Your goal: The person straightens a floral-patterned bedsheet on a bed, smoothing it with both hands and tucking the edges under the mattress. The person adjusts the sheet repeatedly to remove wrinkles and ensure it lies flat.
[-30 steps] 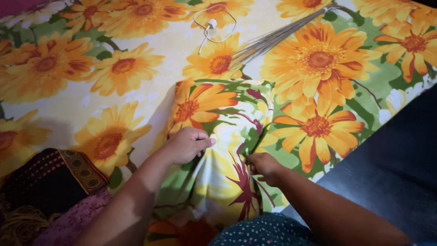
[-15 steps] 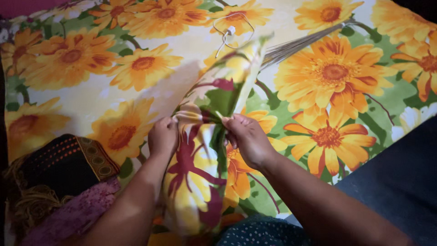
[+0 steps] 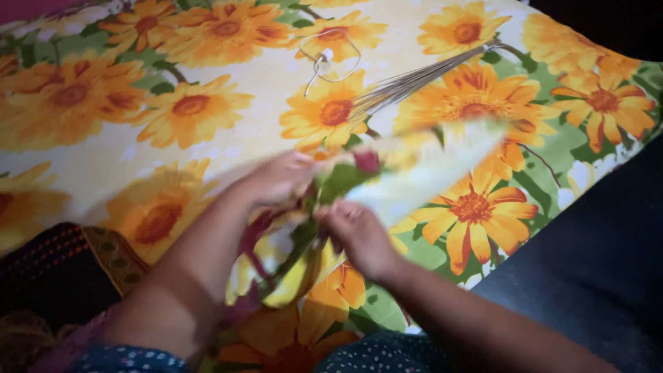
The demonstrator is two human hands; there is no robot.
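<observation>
We see both hands bunched into a floral cloth piece, which is lifted off the sunflower bedsheet and blurred with motion. The left hand is closed on the cloth's near-left edge, fingers curled into the fabric. The right hand sits just beside it, toward us, pinching another fold, closed as well. From the hands the cloth stretches up and to the right, its far end hanging over an orange flower of the sheet (the print matches the sheet so closely that its edges are hard to trace). Beyond the cloth lies a bundle of thin broom sticks, and just left of the bundle's end a loop of white cord. Left of the cloth, near the left forearm, we see dark embroidered fabric.
</observation>
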